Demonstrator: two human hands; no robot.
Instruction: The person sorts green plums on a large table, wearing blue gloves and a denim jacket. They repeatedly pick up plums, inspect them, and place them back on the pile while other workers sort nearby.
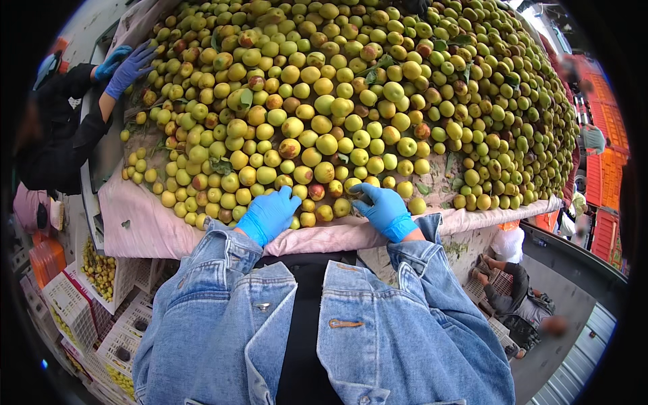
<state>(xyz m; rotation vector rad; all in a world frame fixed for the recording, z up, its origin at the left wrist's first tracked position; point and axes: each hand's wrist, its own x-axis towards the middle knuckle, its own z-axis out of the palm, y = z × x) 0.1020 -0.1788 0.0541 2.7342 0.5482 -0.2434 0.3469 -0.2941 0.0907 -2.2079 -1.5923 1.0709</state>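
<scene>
A broad heap of small round jujubes (325, 143), yellow-green with some brown-red patches, covers a cloth-lined table. My left hand (270, 216), in a blue glove, lies at the near edge of the heap, its fingers stretched out over the fruit and slightly apart. Across from it, my right hand (386, 210), gloved the same way, has its fingers bent toward the left, with a gap between finger and thumb. Its fingertips are at the jujubes; no fruit shows clearly held in either hand. Several green leaves (246, 98) lie among the fruit.
A pale pink cloth (152, 226) hangs over the table's near edge. At the left, another person's purple-gloved hand (131, 69) reaches to the heap. White crates (71, 307) with fruit stand at the lower left. A person (520, 297) sits low at the right, near orange crates (601, 162).
</scene>
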